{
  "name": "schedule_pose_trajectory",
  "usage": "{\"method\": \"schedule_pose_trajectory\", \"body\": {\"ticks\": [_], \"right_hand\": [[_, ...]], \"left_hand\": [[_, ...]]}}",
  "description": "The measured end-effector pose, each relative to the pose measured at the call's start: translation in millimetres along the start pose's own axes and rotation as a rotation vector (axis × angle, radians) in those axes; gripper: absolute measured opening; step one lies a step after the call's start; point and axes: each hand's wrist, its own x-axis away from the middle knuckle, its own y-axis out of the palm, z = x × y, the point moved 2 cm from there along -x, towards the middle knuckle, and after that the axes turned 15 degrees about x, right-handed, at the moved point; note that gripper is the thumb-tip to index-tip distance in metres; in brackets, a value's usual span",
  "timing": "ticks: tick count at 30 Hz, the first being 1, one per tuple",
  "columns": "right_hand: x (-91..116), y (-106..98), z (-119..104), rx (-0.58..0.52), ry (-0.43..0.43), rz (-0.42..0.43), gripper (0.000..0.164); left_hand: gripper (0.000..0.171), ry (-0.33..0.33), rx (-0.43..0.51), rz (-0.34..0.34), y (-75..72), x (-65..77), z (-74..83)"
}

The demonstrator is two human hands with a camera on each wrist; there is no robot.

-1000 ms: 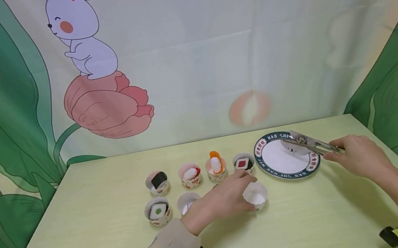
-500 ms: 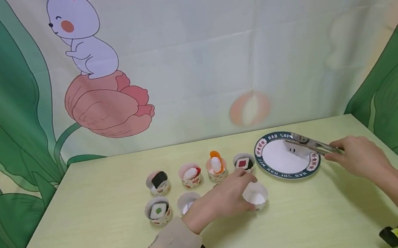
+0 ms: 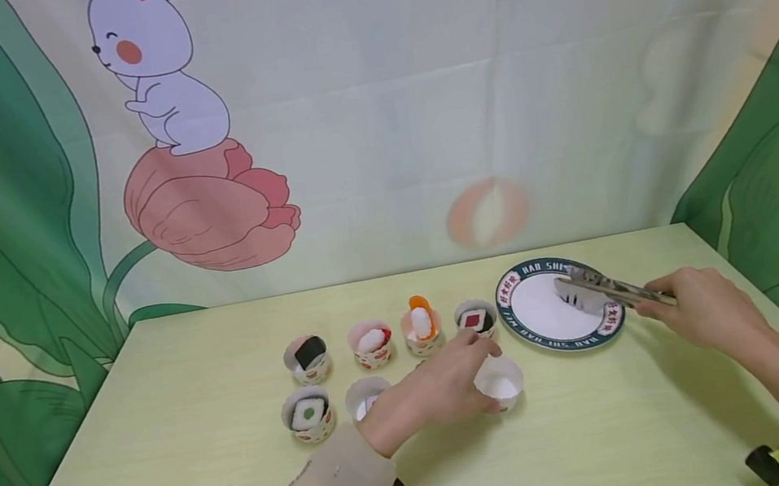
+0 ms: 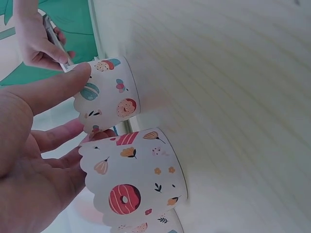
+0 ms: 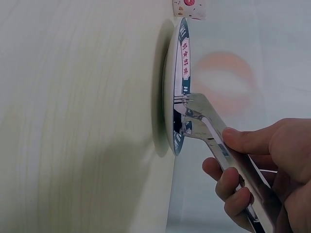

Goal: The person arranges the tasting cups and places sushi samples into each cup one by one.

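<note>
My left hand [image 3: 445, 383] pinches the rim of a white-lined paper baking cup [image 3: 500, 383] at the right end of the front row. The left wrist view shows its thumb on one side of this printed cup [image 4: 109, 97] and the fingers on the other. Farther right, my right hand [image 3: 712, 307] grips metal tongs [image 3: 621, 292] slanting over a white plate [image 3: 567, 344] with a dark lettered rim. In the right wrist view, the forked tips of the tongs [image 5: 218, 141] are right at the plate; a dark patch between them is too small to identify.
Several baking cups stand left of the plate. Toy sushi fills the cups with a black-wrapped piece [image 3: 311, 353], a white-and-red piece [image 3: 373, 339], an orange-topped piece [image 3: 420, 323], a red-centred roll [image 3: 475, 320] and a green-centred roll [image 3: 308, 412]. My left forearm partly covers another cup [image 3: 361, 394].
The tongs have turned slightly over the plate, and their tips have shifted a little. My left hand stays at the same baking cup.
</note>
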Motion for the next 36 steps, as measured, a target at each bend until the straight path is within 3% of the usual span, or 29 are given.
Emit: {"method": "schedule_pose_trajectory", "body": {"ticks": [13,36], "right_hand": [[4,-4,-9,-0.058,-0.050,0.009,0.038],[23,-8,-23,-0.144,-0.128,0.031,0.041]], "left_hand": [[0.060,0.009,0.008,-0.007,-0.1,-1.9,-1.2],[0.059,0.017,0.067,-0.009,-0.6,-4.0,-8.1]]}}
